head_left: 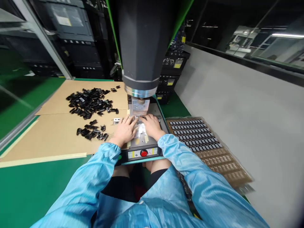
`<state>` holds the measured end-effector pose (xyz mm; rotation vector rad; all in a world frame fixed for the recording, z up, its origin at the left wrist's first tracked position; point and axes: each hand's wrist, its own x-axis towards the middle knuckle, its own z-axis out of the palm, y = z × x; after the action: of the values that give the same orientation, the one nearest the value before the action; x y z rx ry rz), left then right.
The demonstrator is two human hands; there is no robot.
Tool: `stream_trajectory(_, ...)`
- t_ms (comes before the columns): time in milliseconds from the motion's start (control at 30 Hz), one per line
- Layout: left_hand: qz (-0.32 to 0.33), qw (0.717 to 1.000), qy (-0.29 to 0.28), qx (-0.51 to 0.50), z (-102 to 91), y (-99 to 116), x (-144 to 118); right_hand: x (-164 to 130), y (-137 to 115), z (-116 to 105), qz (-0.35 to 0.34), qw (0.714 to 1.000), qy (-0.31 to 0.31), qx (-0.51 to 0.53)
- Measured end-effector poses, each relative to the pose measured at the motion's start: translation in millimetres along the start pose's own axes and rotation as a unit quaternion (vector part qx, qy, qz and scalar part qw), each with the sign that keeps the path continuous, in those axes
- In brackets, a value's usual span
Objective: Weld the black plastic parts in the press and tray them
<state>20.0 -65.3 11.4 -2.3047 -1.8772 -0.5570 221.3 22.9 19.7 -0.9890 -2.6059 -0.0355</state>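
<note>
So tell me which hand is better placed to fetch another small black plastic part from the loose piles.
Left, probably. The left hand lies beside the cardboard sheet with the small black plastic parts; the right hand is farther away.

A factory assembly station: a large grey press machine over a green bench, with a brown tray of small black parts.

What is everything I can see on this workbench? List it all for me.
Grey press machine column: one, centre, above both hands.
Red round button: one, machine's front edge.
Small black plastic parts: many, piled on the cardboard, left.
Brown cardboard sheets: two, on the green table.
Brown tray of dark parts: one, right of the machine.
Blue sleeves: two.
Left hand: on the machine's plate.
Right hand: beside it.
</note>
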Motion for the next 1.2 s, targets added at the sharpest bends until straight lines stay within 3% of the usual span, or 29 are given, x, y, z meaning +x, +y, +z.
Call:
stream_trajectory(100, -0.058, 0.997, 0.036, -0.017, -21.6, -34, -42, -8, -7, 4, 0.010, 0.998, 0.042, 0.039)
stream_trajectory(233, -0.237, 0.963, 0.127, -0.016, -47.2, -118, -116, -12, -47, 14, -0.038, 0.991, 0.051, 0.115)
stream_trajectory(300, -0.318, 0.943, 0.098, -0.020, -49.8, -155, -142, -5, -77, 21, -0.109, 0.983, 0.025, 0.147)
stream_trajectory(367, -0.351, 0.935, 0.044, -0.032, -45.3, -175, -156, 8, -110, 30, -0.173, 0.972, 0.000, 0.161)
stream_trajectory(500, -0.347, 0.937, -0.004, -0.035, -25.8, -171, -145, 34, -161, 51, -0.207, 0.968, -0.033, 0.139)
stream_trajectory(600, -0.338, 0.940, 0.000, -0.043, -13.6, -155, -124, 44, -176, 61, -0.186, 0.977, -0.047, 0.097)
stream_trajectory(733, -0.324, 0.944, 0.028, -0.058, -10.5, -151, -115, 43, -169, 63, -0.174, 0.982, -0.041, 0.056)
stream_trajectory(967, -0.288, 0.956, 0.025, -0.057, -25.2, -180, -147, 35, -151, 48, -0.141, 0.987, -0.057, 0.045)
stream_trajectory(1200, -0.303, 0.950, 0.053, -0.055, -32.2, -176, -160, 36, -144, 39, -0.107, 0.990, -0.062, 0.065)
